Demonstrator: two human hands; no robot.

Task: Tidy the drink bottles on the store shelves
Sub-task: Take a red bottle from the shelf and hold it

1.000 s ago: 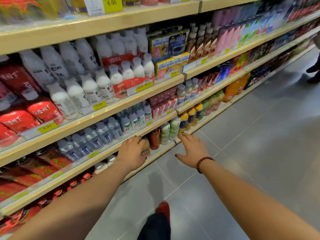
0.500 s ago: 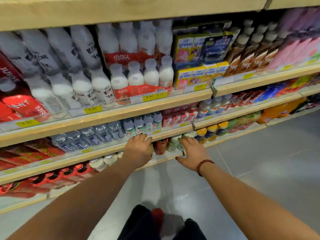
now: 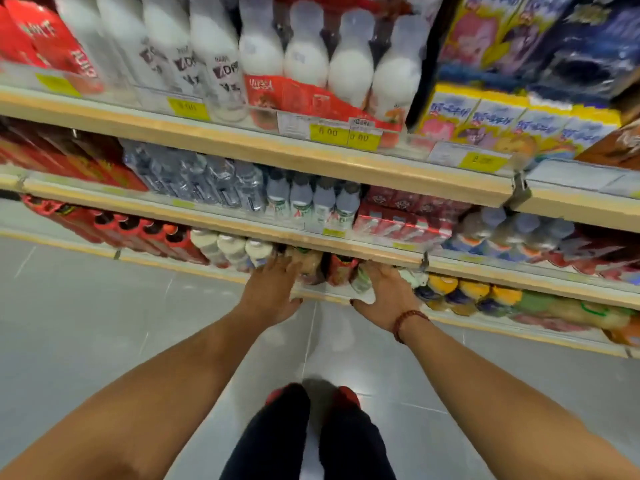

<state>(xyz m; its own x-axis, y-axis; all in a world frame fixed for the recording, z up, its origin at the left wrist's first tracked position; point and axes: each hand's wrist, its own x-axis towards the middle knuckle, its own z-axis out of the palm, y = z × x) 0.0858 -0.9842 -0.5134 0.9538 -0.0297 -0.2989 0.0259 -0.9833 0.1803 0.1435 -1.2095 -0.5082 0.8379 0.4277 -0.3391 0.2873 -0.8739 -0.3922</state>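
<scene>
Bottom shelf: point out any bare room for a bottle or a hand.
Only a narrow dark gap between the brown bottle and red bottle, and the shelf lip between the left hand and right hand. Elsewhere crowded: white bottles left, yellow-capped bottles right, packed edge to edge. The grey floor is bare.

Counted, front rows only: four white milk bottles (image 3: 349, 74) in red wrap on the upper shelf (image 3: 242, 147), four grey-capped bottles (image 3: 301, 199) on the middle shelf (image 3: 242, 226), three white-capped bottles (image 3: 232, 249) and three yellow-capped bottles (image 3: 471, 292) on the bottom shelf (image 3: 519, 333). Five yellow price tags (image 3: 327, 133) are seen along the upper shelf edge. Two hands are in view, a left hand (image 3: 273, 296) and a right hand (image 3: 384, 292), plus one bead bracelet (image 3: 405, 322) and two shoes (image 3: 346, 396).
</scene>
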